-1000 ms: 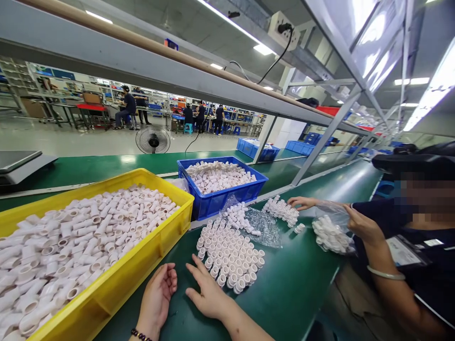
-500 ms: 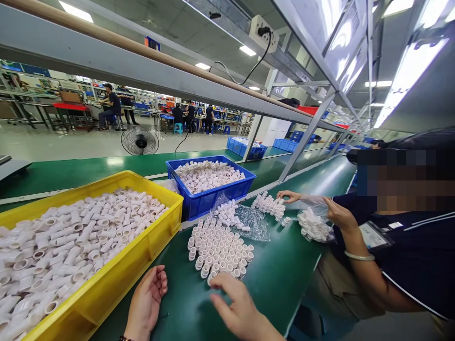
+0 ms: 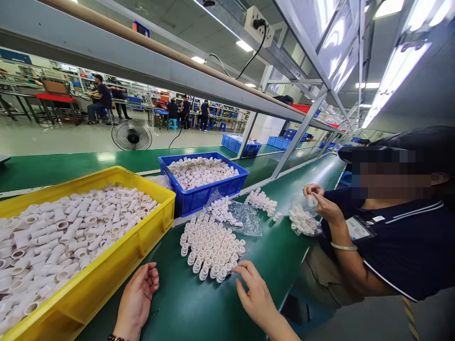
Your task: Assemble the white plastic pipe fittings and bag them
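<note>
1. From above, the head camera looks forward and down across the green worktop (image 3: 199, 312).
2. The left hand (image 3: 139, 291) and right hand (image 3: 254, 290) show near the lens, at the lower edge.
3. The wide view reaches past the worktop to the workshop floor (image 3: 71, 139), far behind it.

Upright fittings (image 3: 212, 247) on the bench (image 3: 188, 312), one bin (image 3: 124, 258) to their left, another bin (image 3: 190, 201) behind, filled bag (image 3: 302, 221) at right
</note>
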